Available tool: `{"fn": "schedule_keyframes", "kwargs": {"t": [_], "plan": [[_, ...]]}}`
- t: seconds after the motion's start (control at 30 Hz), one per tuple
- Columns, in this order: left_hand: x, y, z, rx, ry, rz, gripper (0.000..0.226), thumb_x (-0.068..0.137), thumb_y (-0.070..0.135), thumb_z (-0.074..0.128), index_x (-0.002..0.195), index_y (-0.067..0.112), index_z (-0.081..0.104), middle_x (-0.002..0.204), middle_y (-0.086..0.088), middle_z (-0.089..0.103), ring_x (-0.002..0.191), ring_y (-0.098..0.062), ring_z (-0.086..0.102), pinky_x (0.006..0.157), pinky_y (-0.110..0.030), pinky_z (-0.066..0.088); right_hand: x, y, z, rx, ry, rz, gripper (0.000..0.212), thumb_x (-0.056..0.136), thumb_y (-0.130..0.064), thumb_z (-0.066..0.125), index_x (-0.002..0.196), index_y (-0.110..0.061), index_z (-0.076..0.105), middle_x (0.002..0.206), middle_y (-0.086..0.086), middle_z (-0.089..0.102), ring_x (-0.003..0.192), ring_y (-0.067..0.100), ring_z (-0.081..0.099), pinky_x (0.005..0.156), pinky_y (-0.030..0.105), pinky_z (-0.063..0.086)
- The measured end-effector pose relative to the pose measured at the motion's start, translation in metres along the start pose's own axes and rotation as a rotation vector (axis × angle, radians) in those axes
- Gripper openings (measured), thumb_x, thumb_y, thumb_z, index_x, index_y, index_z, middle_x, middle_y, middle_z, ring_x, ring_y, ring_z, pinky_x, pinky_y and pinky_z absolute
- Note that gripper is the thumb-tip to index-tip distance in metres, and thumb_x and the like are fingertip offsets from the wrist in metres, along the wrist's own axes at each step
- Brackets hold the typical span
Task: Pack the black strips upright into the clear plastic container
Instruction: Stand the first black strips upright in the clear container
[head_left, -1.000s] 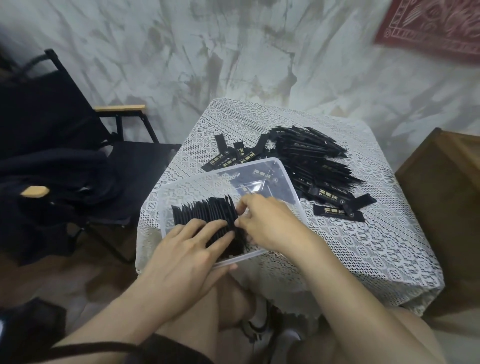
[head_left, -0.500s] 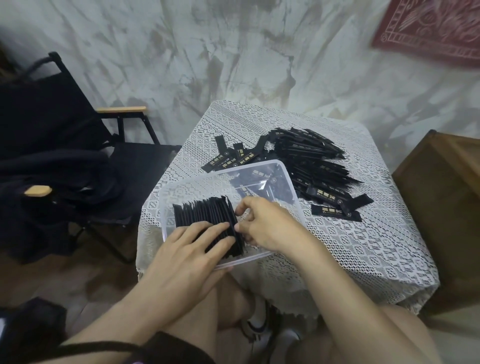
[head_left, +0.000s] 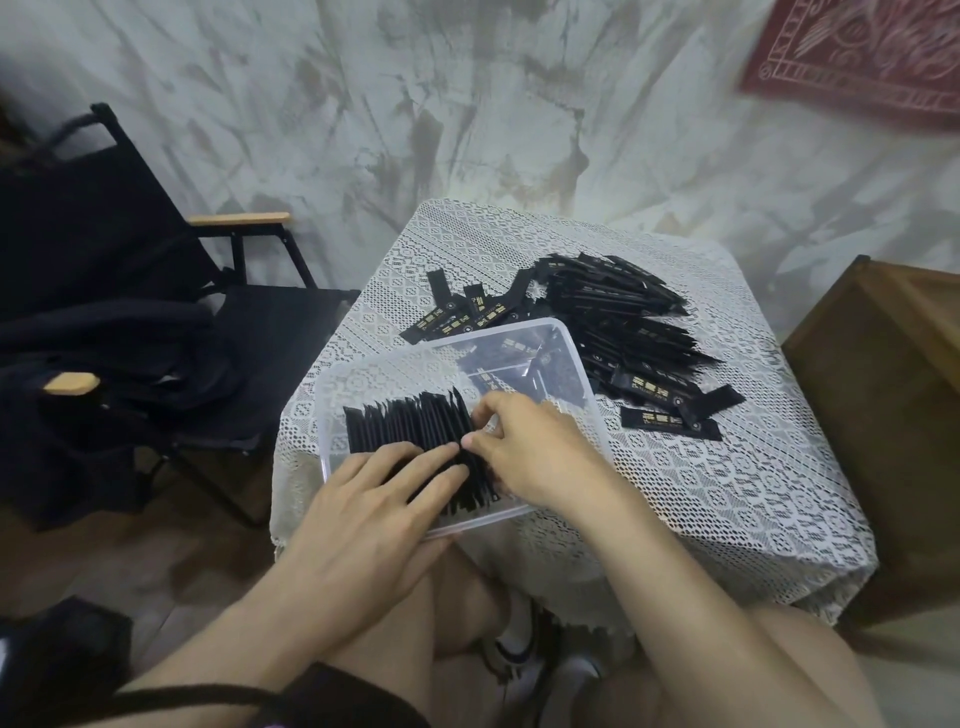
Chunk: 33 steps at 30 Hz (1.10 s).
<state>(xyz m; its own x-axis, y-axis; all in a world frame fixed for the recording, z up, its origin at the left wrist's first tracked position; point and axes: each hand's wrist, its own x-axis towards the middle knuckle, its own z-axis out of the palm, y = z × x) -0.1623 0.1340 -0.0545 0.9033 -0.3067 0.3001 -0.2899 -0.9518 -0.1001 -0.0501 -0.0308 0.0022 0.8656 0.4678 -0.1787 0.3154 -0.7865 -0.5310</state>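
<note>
Hands: left (head_left: 363, 499) flat on strips (head_left: 410, 426); right (head_left: 524, 447) pinching them.

Clear smooth plastic container (head_left: 574, 358), matt black strips (head_left: 410, 426), white lace tablecloth (head_left: 727, 493)

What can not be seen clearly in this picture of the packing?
- Head view: the near part of the packed row of strips is hidden under the left hand.
- Head view: the right hand covers the row's end, so whether its fingers pinch a strip is unclear.
- Head view: gold print on the loose strips is too small to read.
- Head view: the red cloth is blurred and cut off by the edge.
</note>
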Motion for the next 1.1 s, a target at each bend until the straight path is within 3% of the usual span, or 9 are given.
{"fn": "schedule_keyframes", "kwargs": {"t": [0.13,0.37,0.5,0.6,0.73,0.93,1.03,1.1], "plan": [[0.0,0.0,0.001,0.0,-0.01,-0.019,0.051,0.088,0.049,0.05,0.128,0.024,0.068,0.145,-0.004,0.058,0.118,-0.031,0.058,0.089,-0.044,0.05,0.001,-0.005,0.002,-0.051,0.014,0.017,0.021,0.099,-0.041,0.061,0.112,-0.025,0.061,0.108,0.006,0.069,0.105,0.031,0.062,0.078,0.033,0.044],[0.0,-0.001,0.002,0.006,-0.004,-0.014,0.053,0.087,0.05,0.05,0.131,0.024,0.065,0.146,-0.004,0.057,0.117,-0.03,0.059,0.089,-0.04,0.036,0.003,0.001,0.003,0.043,-0.019,0.016,0.014,0.098,-0.035,0.064,0.109,-0.027,0.061,0.104,0.003,0.073,0.101,0.029,0.069,0.092,0.042,0.056],[0.007,0.002,-0.006,-0.01,0.031,0.045,0.053,0.084,0.046,0.053,0.131,0.022,0.06,0.139,-0.001,0.058,0.117,-0.027,0.056,0.091,-0.039,0.039,0.008,0.006,0.007,0.155,-0.049,0.055,0.008,0.094,-0.029,0.068,0.097,-0.029,0.06,0.098,0.006,0.072,0.09,0.032,0.073,0.085,0.048,0.06],[0.012,0.002,-0.007,-0.019,0.015,0.099,0.054,0.078,0.045,0.068,0.127,0.023,0.061,0.131,0.003,0.06,0.112,-0.024,0.058,0.086,-0.037,0.045,0.009,0.011,0.006,0.264,-0.105,0.082,0.013,0.096,-0.019,0.066,0.087,-0.027,0.059,0.088,0.012,0.072,0.078,0.034,0.075,0.074,0.053,0.062],[0.01,0.003,-0.005,-0.035,-0.004,0.083,0.051,0.079,0.045,0.07,0.124,0.022,0.063,0.132,0.0,0.059,0.109,-0.026,0.059,0.079,-0.038,0.052,0.007,0.013,0.004,0.287,-0.109,0.062,0.016,0.1,-0.021,0.061,0.086,-0.027,0.058,0.076,0.007,0.072,0.066,0.02,0.07,0.075,0.045,0.064],[0.009,0.005,0.002,-0.014,0.018,0.058,0.049,0.088,0.046,0.066,0.132,0.025,0.06,0.134,0.0,0.057,0.113,-0.027,0.057,0.081,-0.041,0.053,0.011,0.007,0.007,0.125,-0.051,0.054,0.009,0.095,-0.032,0.066,0.089,-0.027,0.061,0.091,0.002,0.073,0.088,0.027,0.071,0.085,0.044,0.059],[0.01,0.006,0.004,-0.003,0.016,0.043,0.051,0.088,0.049,0.063,0.134,0.027,0.061,0.134,-0.002,0.058,0.114,-0.027,0.057,0.082,-0.042,0.054,0.011,0.005,0.005,0.084,-0.061,0.051,0.005,0.097,-0.031,0.064,0.093,-0.029,0.061,0.099,0.001,0.072,0.094,0.028,0.07,0.085,0.039,0.058],[0.009,0.007,0.004,-0.002,0.008,0.04,0.049,0.088,0.048,0.06,0.131,0.025,0.063,0.135,-0.002,0.057,0.115,-0.028,0.057,0.083,-0.042,0.053,0.012,0.006,0.007,0.099,-0.075,0.049,0.01,0.098,-0.027,0.06,0.089,-0.03,0.059,0.1,0.004,0.072,0.096,0.03,0.069,0.086,0.044,0.059]]}}
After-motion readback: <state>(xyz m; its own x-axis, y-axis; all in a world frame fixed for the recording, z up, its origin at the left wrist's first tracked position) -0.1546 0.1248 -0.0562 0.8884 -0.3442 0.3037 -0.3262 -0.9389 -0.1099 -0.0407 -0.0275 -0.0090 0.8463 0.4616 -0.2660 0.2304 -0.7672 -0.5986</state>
